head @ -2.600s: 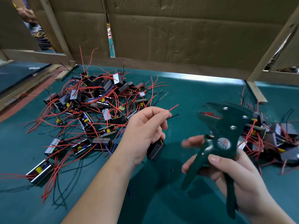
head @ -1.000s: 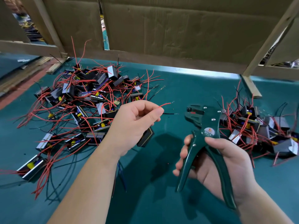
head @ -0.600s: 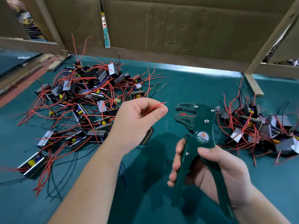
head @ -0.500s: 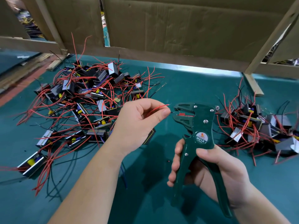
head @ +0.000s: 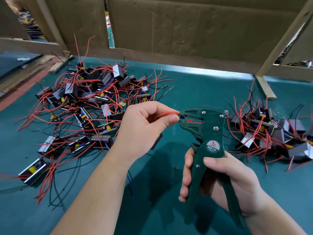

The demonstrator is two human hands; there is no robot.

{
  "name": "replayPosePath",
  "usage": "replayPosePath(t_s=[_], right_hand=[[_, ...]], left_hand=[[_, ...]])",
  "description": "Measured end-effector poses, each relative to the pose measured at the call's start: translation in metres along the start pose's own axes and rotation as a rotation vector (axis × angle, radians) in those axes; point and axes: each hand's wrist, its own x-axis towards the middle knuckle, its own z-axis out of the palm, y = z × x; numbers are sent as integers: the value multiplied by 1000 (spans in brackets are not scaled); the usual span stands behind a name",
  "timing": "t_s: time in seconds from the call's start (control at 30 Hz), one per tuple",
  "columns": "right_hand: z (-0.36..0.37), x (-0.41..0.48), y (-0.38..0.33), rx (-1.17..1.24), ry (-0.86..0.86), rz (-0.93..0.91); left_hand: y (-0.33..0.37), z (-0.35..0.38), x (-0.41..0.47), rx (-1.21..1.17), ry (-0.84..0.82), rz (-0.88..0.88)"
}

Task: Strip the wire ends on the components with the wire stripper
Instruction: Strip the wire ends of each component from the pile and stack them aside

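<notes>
1. Two hands meet in mid-air above the green counter [head: 194, 89], close to the person.
2. The left hand [head: 144, 126] pinches a red wire [head: 166, 113] between thumb and forefinger. Its other fingers [head: 135, 114] are curled in towards the palm.
3. A black component [head: 156, 141] shows just below that hand, largely hidden by the palm, so how it is gripped cannot be told.
4. The right hand [head: 225, 180] grasps the dark green wire stripper [head: 210, 133]. Its fingers [head: 186, 175] wrap round the nearer handle, and the thumb lies across the body below the round W01A label.
5. The stripper stands roughly upright with its head turned to the left. Its jaws are slightly parted, with a red insert showing between them.
6. The free tip of the red wire sits right at the mouth of the jaws. Whether it is already inside them cannot be told.
7. On the counter to the left lies a large pile of components [head: 94, 106], small black and silver blocks tangled in red and black leads.
8. A smaller heap of components [head: 271, 133] lies to the right, just behind the stripper's head.
9. A cardboard wall [head: 186, 26] stands along the far edge of the counter, and a wooden strut [head: 264, 87] rests on the counter at the right.
</notes>
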Motion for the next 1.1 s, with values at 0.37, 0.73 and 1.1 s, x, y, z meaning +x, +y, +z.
replayPosePath(t_s=[0.37,0.73,1.1], right_hand=[[0,0,-1,-31,22,30],[4,6,0,35,316,23],[1,8,6,37,168,-81]], left_hand=[[-3,-4,1,6,-36,-37],[-9,3,-3,162,-233,-342],[-5,17,1,-482,79,-496]])
